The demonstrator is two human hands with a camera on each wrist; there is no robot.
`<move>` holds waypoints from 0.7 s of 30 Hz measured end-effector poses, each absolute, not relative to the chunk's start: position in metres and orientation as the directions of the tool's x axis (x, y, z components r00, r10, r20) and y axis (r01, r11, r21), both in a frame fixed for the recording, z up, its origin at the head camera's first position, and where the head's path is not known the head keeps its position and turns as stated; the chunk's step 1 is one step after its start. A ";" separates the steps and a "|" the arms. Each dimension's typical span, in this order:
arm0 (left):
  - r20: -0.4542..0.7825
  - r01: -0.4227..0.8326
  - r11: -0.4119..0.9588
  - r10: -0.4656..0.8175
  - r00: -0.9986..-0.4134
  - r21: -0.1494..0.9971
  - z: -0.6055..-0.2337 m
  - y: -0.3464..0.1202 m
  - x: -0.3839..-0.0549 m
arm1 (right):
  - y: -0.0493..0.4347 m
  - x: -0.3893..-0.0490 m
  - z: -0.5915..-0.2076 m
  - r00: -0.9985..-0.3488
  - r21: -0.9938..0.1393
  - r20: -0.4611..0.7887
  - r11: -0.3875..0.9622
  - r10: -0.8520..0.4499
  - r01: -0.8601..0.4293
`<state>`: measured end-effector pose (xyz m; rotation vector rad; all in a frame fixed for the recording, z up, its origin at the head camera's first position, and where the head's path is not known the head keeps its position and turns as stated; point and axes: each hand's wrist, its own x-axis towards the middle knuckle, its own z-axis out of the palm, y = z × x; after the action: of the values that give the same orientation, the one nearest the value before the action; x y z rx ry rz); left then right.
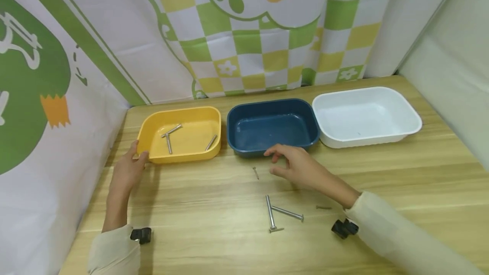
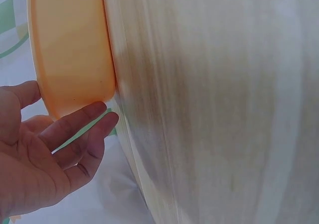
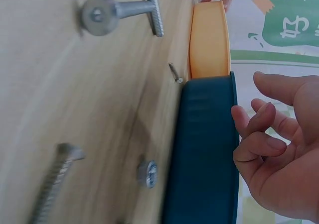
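Yellow plastic is being touched in the head view: the yellow tray [image 1: 191, 134] is being met at its near left corner by the left hand [image 1: 127, 171], and short bolts [image 1: 169, 144] are being contained inside. Over the near rim of the navy tray [image 1: 271, 131], the right hand [image 1: 302, 166] is being held with thumb and fingertips parted, nothing being pinched. Just in front of that rim, a small screw [image 1: 255, 173] is being left uncovered on the tabletop [image 1: 191, 211]; nearer the person, two long bolts [image 1: 270, 212] are being shown close together. Beyond the navy tray, the white tray [image 1: 364, 118] is being seen on the right.

In the left wrist view, the tray's wall is being touched by loosely spread fingers; how firmly it is being pressed cannot be told.

In the right wrist view, bent, separated fingers are being shown beside the navy rim, and no metal is being gripped. As a judgement, the small screw is being best served by a fingertip pinch across its shank, with the sleeve [image 1: 393, 228] being held high so that no loose pieces are being brushed
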<state>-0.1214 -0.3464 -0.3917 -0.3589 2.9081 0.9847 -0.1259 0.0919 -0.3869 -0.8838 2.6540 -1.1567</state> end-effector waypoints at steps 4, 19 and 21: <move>-0.117 -0.232 0.770 -0.203 -0.972 0.594 -0.392 -0.347 -0.121 | 0.098 -0.121 -0.392 -0.834 -0.711 0.098 0.549 -0.543 -0.440; -0.114 -0.213 0.769 -0.182 -0.977 0.602 -0.393 -0.351 -0.120 | 0.121 -0.100 -0.408 -0.873 -0.751 0.026 0.567 -0.487 -0.339; -0.120 -0.220 0.765 -0.186 -0.975 0.606 -0.394 -0.348 -0.122 | 0.125 -0.098 -0.407 -0.874 -0.738 0.017 0.584 -0.485 -0.338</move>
<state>-0.1218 -0.3485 -0.3945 -0.3340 2.9010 1.0061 -0.0982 0.1250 -0.4075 -0.6897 2.6256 -1.1646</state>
